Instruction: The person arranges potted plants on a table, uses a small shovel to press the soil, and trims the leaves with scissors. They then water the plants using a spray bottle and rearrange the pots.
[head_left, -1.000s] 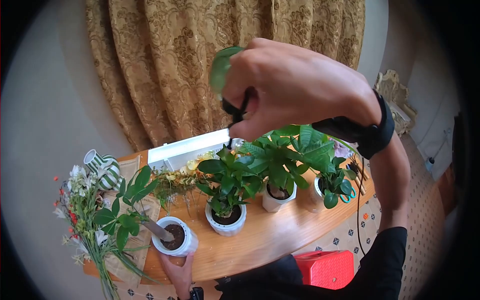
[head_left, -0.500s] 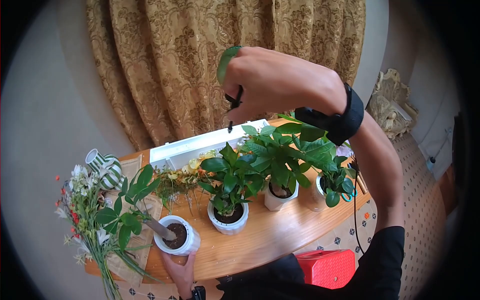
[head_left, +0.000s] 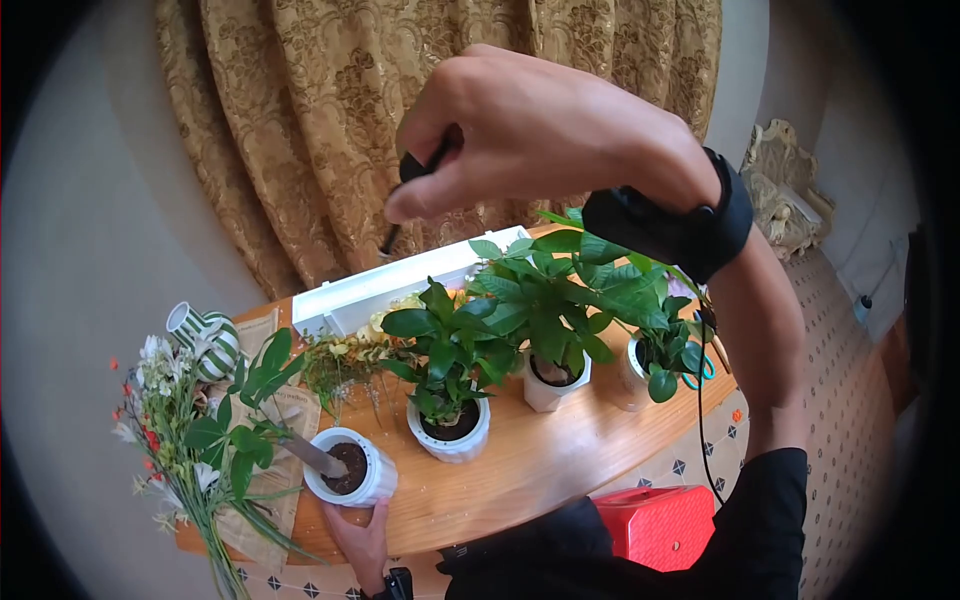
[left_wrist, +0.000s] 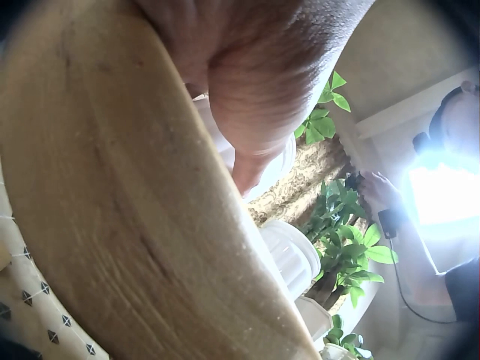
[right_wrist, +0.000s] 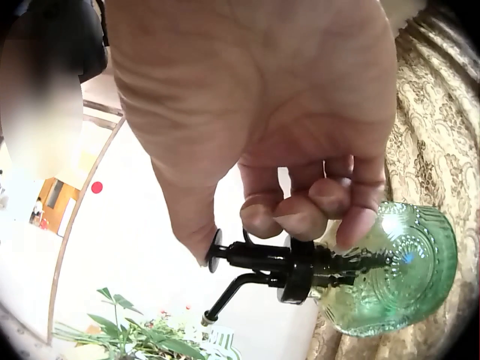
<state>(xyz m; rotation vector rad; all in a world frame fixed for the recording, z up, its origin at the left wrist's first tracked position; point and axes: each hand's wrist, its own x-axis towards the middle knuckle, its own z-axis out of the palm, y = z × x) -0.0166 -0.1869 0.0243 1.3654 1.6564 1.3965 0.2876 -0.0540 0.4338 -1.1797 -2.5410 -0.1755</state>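
Observation:
Up in front of the curtain, my right hand (head_left: 560,125) grips a spray bottle whose black nozzle (head_left: 390,238) points down. In the right wrist view the bottle's green glass body (right_wrist: 412,270) lies sideways, fingers curled round the black pump neck (right_wrist: 296,266), the thumb on the plunger disc (right_wrist: 214,251). My left hand (head_left: 360,545) rests against the base of a white pot (head_left: 375,480) at the table's near left; in the left wrist view that hand (left_wrist: 255,90) covers part of the pot. A thick-stemmed plant (head_left: 245,430) leans left from the pot's soil.
Several potted plants (head_left: 450,440) stand rightward along the wooden table (head_left: 520,480). Behind them is a long white box (head_left: 400,285). Cut flowers (head_left: 180,430) and a striped vase (head_left: 205,340) lie at the left. A red stool (head_left: 655,530) stands below the table.
My right hand has moved left with the spray bottle, first dipping a little, then rising. The bottle's green body has gone out of sight behind the hand in the head view. My left hand stays at the pot.

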